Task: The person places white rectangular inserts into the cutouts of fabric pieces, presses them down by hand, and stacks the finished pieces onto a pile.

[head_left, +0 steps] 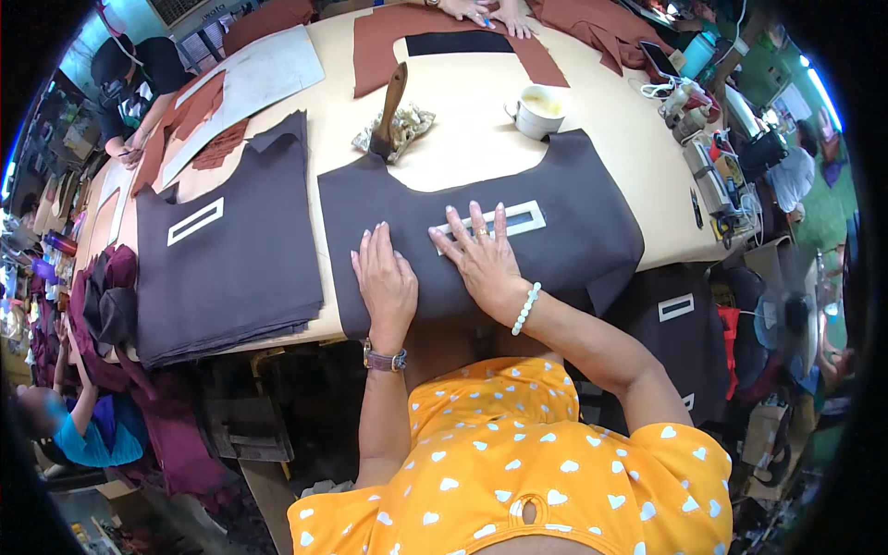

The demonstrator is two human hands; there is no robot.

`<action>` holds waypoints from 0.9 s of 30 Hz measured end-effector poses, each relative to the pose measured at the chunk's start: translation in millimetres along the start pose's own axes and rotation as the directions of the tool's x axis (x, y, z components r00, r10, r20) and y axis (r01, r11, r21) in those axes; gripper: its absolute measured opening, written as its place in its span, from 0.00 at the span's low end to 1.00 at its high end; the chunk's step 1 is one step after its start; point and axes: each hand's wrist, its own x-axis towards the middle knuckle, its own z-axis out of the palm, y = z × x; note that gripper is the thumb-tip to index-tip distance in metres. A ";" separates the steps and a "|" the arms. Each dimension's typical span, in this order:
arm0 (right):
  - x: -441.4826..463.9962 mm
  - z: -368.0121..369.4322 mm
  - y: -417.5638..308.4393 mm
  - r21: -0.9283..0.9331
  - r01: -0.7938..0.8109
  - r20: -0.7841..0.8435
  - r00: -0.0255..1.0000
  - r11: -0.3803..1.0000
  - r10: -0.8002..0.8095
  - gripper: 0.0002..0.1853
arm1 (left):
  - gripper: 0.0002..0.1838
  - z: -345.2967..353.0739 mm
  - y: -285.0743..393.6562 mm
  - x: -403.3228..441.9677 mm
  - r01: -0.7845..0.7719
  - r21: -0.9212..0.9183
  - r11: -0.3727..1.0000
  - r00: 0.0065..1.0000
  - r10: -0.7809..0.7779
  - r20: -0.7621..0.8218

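Observation:
A dark garment panel [578,254] with a scooped neckline lies at the table edge in front of me. My right hand [481,264] rests with fingers spread on a white rectangular frame-shaped piece [527,217] on that panel. My fingers cover the piece's left part. Flat on the panel's left side lies my left hand [385,282], fingers stretched out and holding nothing. Beyond the panel, a wooden-handled brush [393,100] stands tilted against a crumpled patterned wad [412,129]. A white mug [539,113] with pale yellowish contents is to its right.
To the left lies a stack of dark panels [231,287], its top one bearing a white frame piece [195,222]. Rust-coloured cloth [398,28] and another person's hands [486,13] are across the table. Another dark panel [638,324] hangs at right; a phone [659,61] stands at far right.

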 end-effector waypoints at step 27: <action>-11.8 68.1 222.6 0.760 -0.597 0.153 0.549 0.257 0.822 0.36 | 0.10 -35.7 -49.5 61.1 0.392 -0.366 0.844 0.911 -0.412 0.025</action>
